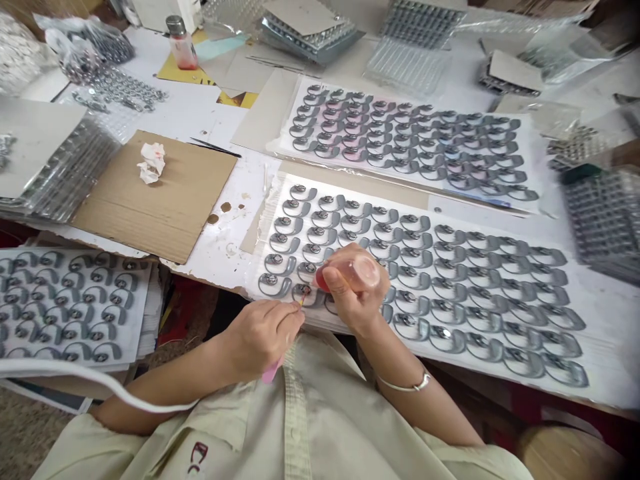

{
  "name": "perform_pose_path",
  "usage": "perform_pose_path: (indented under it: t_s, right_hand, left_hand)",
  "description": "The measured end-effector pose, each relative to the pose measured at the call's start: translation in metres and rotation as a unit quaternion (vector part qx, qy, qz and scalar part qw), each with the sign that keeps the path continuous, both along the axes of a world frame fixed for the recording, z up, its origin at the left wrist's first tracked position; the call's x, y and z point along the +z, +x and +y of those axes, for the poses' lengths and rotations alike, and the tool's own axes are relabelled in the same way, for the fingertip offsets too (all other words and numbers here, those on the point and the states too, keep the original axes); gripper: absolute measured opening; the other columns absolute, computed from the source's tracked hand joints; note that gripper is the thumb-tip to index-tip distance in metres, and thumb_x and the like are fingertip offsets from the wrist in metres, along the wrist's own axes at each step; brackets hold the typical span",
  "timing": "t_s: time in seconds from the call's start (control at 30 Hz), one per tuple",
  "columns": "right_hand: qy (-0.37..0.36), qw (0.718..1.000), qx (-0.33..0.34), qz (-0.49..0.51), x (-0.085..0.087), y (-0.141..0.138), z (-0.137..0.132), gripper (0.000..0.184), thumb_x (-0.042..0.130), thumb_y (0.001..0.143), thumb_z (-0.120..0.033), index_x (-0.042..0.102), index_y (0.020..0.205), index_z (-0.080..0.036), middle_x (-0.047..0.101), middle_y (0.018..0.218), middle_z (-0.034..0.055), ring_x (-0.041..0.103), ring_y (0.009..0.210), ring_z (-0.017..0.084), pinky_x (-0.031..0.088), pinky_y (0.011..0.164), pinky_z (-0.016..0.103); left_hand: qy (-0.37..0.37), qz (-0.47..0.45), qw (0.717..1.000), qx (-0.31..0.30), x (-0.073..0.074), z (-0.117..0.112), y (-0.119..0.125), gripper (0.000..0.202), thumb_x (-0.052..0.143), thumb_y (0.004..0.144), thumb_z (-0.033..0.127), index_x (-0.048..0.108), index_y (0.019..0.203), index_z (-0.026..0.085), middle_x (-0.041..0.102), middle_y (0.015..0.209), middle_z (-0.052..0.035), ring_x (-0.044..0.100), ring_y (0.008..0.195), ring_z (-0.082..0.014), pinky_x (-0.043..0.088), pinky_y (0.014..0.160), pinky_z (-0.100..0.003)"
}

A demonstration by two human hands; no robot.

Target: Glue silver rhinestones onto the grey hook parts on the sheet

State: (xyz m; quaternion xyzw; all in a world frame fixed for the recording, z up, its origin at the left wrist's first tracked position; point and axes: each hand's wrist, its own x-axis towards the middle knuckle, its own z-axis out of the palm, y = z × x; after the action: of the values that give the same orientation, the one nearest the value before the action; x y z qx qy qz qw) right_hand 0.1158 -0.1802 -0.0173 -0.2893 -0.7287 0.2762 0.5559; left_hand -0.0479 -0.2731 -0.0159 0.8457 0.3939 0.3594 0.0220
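Note:
My left hand (265, 337) is closed around a slim pink-handled tool (273, 371). Its thin yellowish tip reaches a grey curved metal piece (303, 291) at the near-left edge of a white sheet (273, 193). In my right hand (363, 293) is a small soft bottle (363, 272) with pinkish-red contents, tilted so its nozzle end points left towards that same piece. Rows of like grey pieces (415, 237), each with a small round dark setting, cover the sheet around both hands. My right hand hides some of them.
A second sheet of grey pieces (400, 133) lies beyond. At left are a cardboard square (165, 213) with a crumpled tissue (151, 163), black tweezers (215, 147) and a capped jar (182, 43). A white cable (100, 383) crosses near my left forearm. Stacked trays (605, 220) stand right.

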Motion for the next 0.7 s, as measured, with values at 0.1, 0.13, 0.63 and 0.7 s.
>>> perform_pose_path:
  t_s: [0.1,0.13,0.63,0.7]
  right_hand:
    - [0.016,1.0,-0.001,0.001,0.0,0.001,0.0,0.01,0.065,0.083,-0.014,0.059,0.077,-0.02,0.058,0.065,0.0008,0.054,0.061,0.015,0.044,0.055,0.032]
    - [0.018,1.0,-0.001,0.001,0.0,0.001,0.0,0.011,0.065,0.083,-0.014,0.058,0.077,-0.02,0.058,0.065,0.0007,0.054,0.061,0.015,0.044,0.055,0.032]
    - [0.031,0.999,0.002,-0.012,0.0,0.006,-0.003,0.011,0.064,0.082,-0.014,0.058,0.078,-0.021,0.058,0.065,0.0014,0.052,0.059,0.016,0.044,0.055,0.034]
    - [0.032,0.999,0.005,-0.014,0.0,0.006,-0.003,0.011,0.064,0.082,-0.014,0.057,0.077,-0.021,0.059,0.066,0.0016,0.053,0.059,0.016,0.045,0.056,0.034]
  left_hand:
    - [0.0,-0.008,1.0,-0.007,0.001,0.002,-0.002,0.014,0.046,0.089,0.003,0.059,0.092,0.008,0.07,0.085,-0.0129,0.071,0.082,-0.0209,0.063,0.073,-0.031]
    - [0.002,-0.009,1.0,-0.009,0.001,0.003,-0.002,0.014,0.045,0.089,0.003,0.058,0.093,0.008,0.07,0.085,-0.0128,0.071,0.081,-0.0206,0.063,0.073,-0.031]
    - [-0.043,-0.029,0.998,-0.022,0.008,0.012,-0.011,0.019,0.045,0.085,0.001,0.055,0.094,0.014,0.072,0.085,-0.0065,0.071,0.075,-0.0168,0.058,0.065,-0.025]
    - [-0.071,-0.045,0.996,-0.032,0.008,0.012,-0.013,0.019,0.046,0.085,0.001,0.055,0.095,0.014,0.072,0.086,-0.0066,0.071,0.078,-0.0169,0.059,0.068,-0.026]
